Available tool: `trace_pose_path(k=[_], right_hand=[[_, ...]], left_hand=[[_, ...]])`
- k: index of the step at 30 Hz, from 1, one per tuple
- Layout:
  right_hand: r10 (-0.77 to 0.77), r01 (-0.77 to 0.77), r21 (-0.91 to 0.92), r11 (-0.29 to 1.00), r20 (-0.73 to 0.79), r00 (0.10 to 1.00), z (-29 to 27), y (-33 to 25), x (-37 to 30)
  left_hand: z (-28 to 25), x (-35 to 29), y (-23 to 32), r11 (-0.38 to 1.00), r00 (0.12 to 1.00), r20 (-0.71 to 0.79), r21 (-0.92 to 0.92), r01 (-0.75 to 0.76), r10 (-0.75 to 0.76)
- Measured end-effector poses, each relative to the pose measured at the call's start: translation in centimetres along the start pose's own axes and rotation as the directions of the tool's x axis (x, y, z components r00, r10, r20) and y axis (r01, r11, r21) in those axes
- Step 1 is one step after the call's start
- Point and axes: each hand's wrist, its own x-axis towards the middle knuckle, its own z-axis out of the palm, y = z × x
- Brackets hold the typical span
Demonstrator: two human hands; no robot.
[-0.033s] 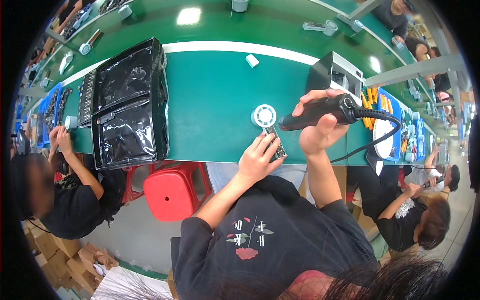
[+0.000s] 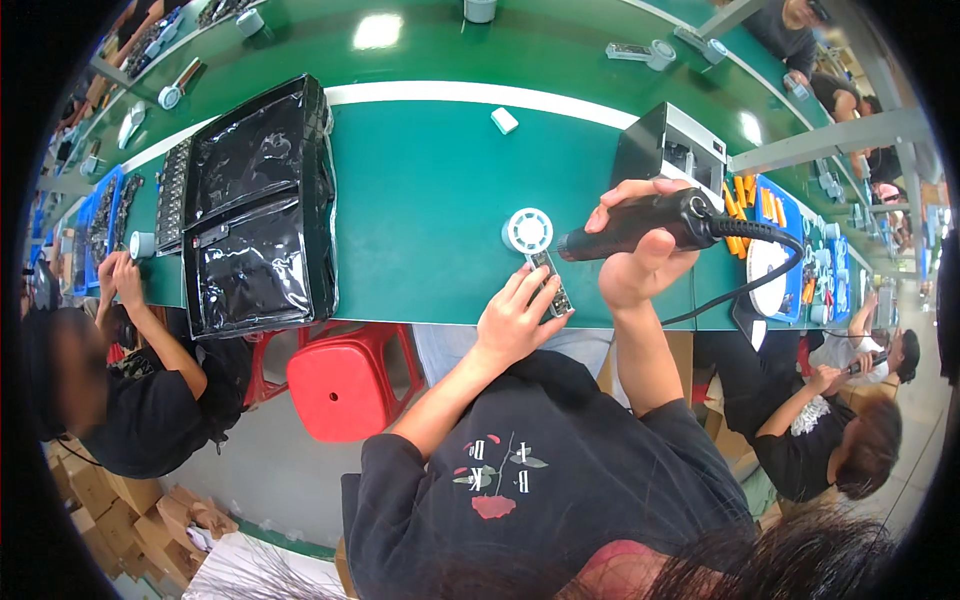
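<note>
My right hand (image 2: pixel 640 262) is closed around a black corded power tool (image 2: pixel 640 220), held level above the green bench (image 2: pixel 420 200) with its tip pointing left. The tip sits just right of a white round part (image 2: pixel 527 230) lying on the bench. My left hand (image 2: pixel 512 318) holds a small narrow circuit board (image 2: pixel 551 284) at the bench's near edge, right below the white part and under the tool's tip. The tool's black cable (image 2: pixel 760 270) loops off to the right.
Black plastic-wrapped trays (image 2: pixel 255 200) lie on the bench at the left. A black box unit (image 2: pixel 665 145) and blue trays of orange parts (image 2: pixel 765 205) stand to the right. A red stool (image 2: pixel 345 385) is below the bench. Seated co-workers are at the left (image 2: pixel 130 390) and the right (image 2: pixel 840 440).
</note>
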Motion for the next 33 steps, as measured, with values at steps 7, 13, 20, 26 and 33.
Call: trace_pose_path(k=[7, 13, 20, 26, 33], right_hand=[[-0.02, 0.02, -0.003, 1.0, -0.015, 1.0, 0.1, -0.4, 0.5], [-0.002, 0.002, -0.017, 1.0, -0.014, 1.0, 0.3, 0.0, 0.2], [0.021, -0.021, -0.025, 0.999, 0.007, 1.0, 0.4, 0.2, -0.1], [0.065, -0.05, 0.192, 0.98, -0.074, 0.995, 0.5, 0.6, 0.0], [0.053, -0.044, 0.208, 0.977, -0.035, 0.998, 0.7, 0.3, -0.1]], left_hand=[[0.1, -0.1, -0.1, 1.0, 1.0, 0.005, 0.005, 0.001, -0.001], [0.2, -0.1, -0.3, 1.0, 1.0, -0.001, -0.006, -0.009, 0.009], [0.4, -0.2, -0.4, 1.0, 1.0, 0.021, -0.017, -0.009, 0.009], [0.2, 0.0, -0.2, 1.0, 1.0, 0.008, -0.01, -0.006, 0.006], [0.1, -0.1, -0.1, 0.999, 1.0, 0.019, -0.035, 0.009, -0.009]])
